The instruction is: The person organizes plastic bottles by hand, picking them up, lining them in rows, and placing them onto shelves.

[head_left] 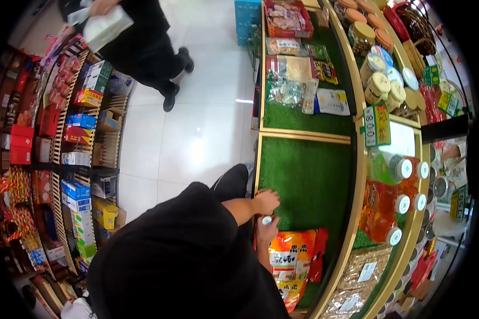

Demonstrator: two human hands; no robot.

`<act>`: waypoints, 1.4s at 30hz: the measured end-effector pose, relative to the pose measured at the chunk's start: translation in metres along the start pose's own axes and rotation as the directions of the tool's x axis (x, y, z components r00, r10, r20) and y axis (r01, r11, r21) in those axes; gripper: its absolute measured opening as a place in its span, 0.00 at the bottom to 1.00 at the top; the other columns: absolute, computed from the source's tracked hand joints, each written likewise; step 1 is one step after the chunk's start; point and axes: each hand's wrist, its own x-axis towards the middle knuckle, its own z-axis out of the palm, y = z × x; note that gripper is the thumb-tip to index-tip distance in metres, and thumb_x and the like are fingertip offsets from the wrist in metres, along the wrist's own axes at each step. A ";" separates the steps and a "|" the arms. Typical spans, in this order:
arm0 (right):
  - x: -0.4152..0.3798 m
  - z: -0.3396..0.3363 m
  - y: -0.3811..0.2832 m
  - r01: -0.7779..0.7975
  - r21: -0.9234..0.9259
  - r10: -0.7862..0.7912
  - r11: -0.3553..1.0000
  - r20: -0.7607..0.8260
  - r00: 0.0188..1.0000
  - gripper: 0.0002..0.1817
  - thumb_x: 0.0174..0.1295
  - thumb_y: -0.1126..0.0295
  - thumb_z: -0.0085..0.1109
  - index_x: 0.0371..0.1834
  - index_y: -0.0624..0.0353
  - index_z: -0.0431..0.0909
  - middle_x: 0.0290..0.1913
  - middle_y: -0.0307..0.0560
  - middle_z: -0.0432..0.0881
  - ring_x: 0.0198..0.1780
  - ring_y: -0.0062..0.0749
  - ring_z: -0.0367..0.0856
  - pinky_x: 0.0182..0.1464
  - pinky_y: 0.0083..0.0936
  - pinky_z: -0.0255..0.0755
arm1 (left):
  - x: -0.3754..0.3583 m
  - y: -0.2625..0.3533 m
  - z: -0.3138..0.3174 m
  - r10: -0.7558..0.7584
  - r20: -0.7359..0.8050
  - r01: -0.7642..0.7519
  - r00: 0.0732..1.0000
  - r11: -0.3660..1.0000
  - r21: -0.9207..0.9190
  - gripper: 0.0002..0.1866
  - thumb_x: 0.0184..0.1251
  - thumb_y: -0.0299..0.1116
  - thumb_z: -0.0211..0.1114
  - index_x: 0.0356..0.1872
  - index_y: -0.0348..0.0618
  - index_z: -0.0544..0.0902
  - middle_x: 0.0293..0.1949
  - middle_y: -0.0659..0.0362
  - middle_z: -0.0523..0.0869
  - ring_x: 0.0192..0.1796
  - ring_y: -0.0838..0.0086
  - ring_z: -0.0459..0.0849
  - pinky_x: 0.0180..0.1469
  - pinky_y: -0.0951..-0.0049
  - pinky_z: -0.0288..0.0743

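Observation:
Near the front edge of the green-lined shelf [303,175], my left hand [266,202] has its fingers curled; what they hold, if anything, is hidden. Just below it in the view, my right hand [266,228] is closed around a small item with a white round top [266,219]. Orange and red food packets [290,258] lie on the green lining beside my right hand.
Snack packets [332,102] and a red box [287,18] occupy the upper shelf section. Bottles [380,204] and jars [378,85] stand on the right. Boxed goods [80,196] fill left shelves. A person in dark clothes [138,45] walks in the tiled aisle [197,127].

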 end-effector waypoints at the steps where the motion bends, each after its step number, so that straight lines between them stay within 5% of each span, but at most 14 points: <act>1: 0.007 -0.006 0.000 -0.020 -0.005 0.021 1.000 0.021 1.000 0.21 0.55 0.54 0.66 0.43 0.55 0.72 0.32 0.62 0.84 0.35 0.65 0.83 0.36 0.51 0.76 | 0.002 0.002 -0.004 -0.018 0.029 0.018 0.999 1.000 -0.010 0.15 0.50 0.41 0.65 0.35 0.44 0.88 0.42 0.54 0.86 0.54 0.62 0.81 0.54 0.60 0.74; 13: 0.008 -0.002 0.008 -0.049 -0.040 0.048 0.998 -0.024 0.999 0.21 0.55 0.51 0.66 0.41 0.53 0.72 0.28 0.61 0.83 0.32 0.63 0.83 0.33 0.53 0.74 | 0.023 0.016 -0.023 -0.033 0.126 0.032 0.991 0.999 0.010 0.13 0.52 0.38 0.66 0.34 0.41 0.88 0.41 0.52 0.87 0.52 0.60 0.82 0.53 0.60 0.77; 17: -0.005 0.010 0.009 -0.043 -0.024 0.041 0.999 -0.059 0.997 0.19 0.55 0.52 0.67 0.40 0.53 0.74 0.28 0.60 0.84 0.31 0.62 0.83 0.33 0.51 0.76 | 0.011 0.005 -0.011 0.069 0.017 -0.070 0.997 0.995 0.070 0.13 0.52 0.38 0.66 0.35 0.41 0.88 0.40 0.52 0.87 0.50 0.59 0.84 0.52 0.59 0.78; 19: -0.001 0.009 0.015 0.101 0.017 -0.097 0.995 -0.160 0.982 0.19 0.54 0.52 0.69 0.38 0.52 0.74 0.23 0.58 0.82 0.24 0.59 0.82 0.27 0.50 0.75 | 0.016 0.011 -0.026 0.014 0.112 -0.019 0.994 0.999 0.037 0.13 0.51 0.38 0.66 0.33 0.40 0.88 0.40 0.49 0.87 0.50 0.57 0.84 0.52 0.59 0.78; 20: 0.003 0.005 0.014 0.089 0.027 -0.082 0.996 -0.213 0.974 0.18 0.54 0.53 0.69 0.37 0.52 0.75 0.22 0.57 0.82 0.23 0.58 0.81 0.26 0.49 0.75 | 0.025 0.011 -0.021 -0.027 0.137 0.027 0.990 1.000 0.007 0.13 0.50 0.38 0.66 0.31 0.38 0.88 0.40 0.48 0.87 0.50 0.56 0.84 0.52 0.59 0.79; 22: 0.002 -0.009 0.003 -0.116 0.061 0.120 0.991 -0.064 0.991 0.24 0.52 0.49 0.69 0.43 0.52 0.75 0.26 0.59 0.84 0.30 0.61 0.83 0.33 0.51 0.76 | 0.025 0.023 -0.038 -0.086 0.206 0.091 0.975 0.996 -0.014 0.16 0.53 0.42 0.67 0.33 0.39 0.88 0.41 0.47 0.87 0.49 0.56 0.84 0.52 0.58 0.80; 23: 0.000 -0.010 0.002 -0.188 0.082 0.191 0.979 -0.033 0.981 0.24 0.52 0.48 0.68 0.44 0.51 0.75 0.28 0.59 0.84 0.31 0.60 0.83 0.34 0.51 0.77 | 0.021 0.021 -0.036 -0.063 0.201 0.059 0.978 0.998 0.024 0.18 0.55 0.46 0.67 0.33 0.40 0.88 0.42 0.47 0.87 0.50 0.55 0.84 0.53 0.58 0.79; 27: -0.009 -0.004 0.009 -0.070 0.139 0.076 0.988 -0.035 0.996 0.23 0.54 0.48 0.65 0.45 0.51 0.76 0.34 0.55 0.85 0.36 0.53 0.85 0.37 0.49 0.77 | 0.018 0.004 -0.012 0.036 0.070 -0.033 0.997 0.999 -0.037 0.16 0.59 0.45 0.64 0.36 0.42 0.88 0.45 0.47 0.86 0.50 0.53 0.83 0.54 0.56 0.77; 29: -0.003 -0.004 0.009 -0.076 0.189 0.089 0.979 -0.063 0.994 0.23 0.57 0.49 0.63 0.47 0.52 0.74 0.37 0.55 0.85 0.36 0.54 0.85 0.39 0.48 0.78 | 0.027 0.009 -0.018 -0.088 0.112 0.091 0.990 0.996 -0.014 0.15 0.61 0.43 0.61 0.37 0.45 0.89 0.44 0.45 0.86 0.49 0.50 0.83 0.53 0.55 0.77; 36: -0.020 -0.010 0.001 -0.048 0.143 0.061 0.989 -0.086 0.994 0.26 0.56 0.52 0.63 0.50 0.57 0.69 0.36 0.57 0.84 0.35 0.55 0.84 0.37 0.47 0.79 | 0.018 0.011 -0.018 0.009 0.121 -0.019 0.993 0.996 0.083 0.14 0.62 0.38 0.58 0.33 0.38 0.87 0.37 0.42 0.87 0.43 0.45 0.84 0.47 0.49 0.78; 42: -0.019 -0.005 0.001 -0.052 0.165 0.071 0.985 -0.112 0.991 0.29 0.56 0.45 0.64 0.50 0.55 0.70 0.30 0.55 0.83 0.33 0.56 0.84 0.35 0.49 0.77 | 0.020 0.009 -0.017 0.068 0.001 -0.068 0.998 0.992 0.103 0.12 0.57 0.33 0.58 0.29 0.36 0.86 0.34 0.42 0.87 0.37 0.44 0.85 0.42 0.48 0.79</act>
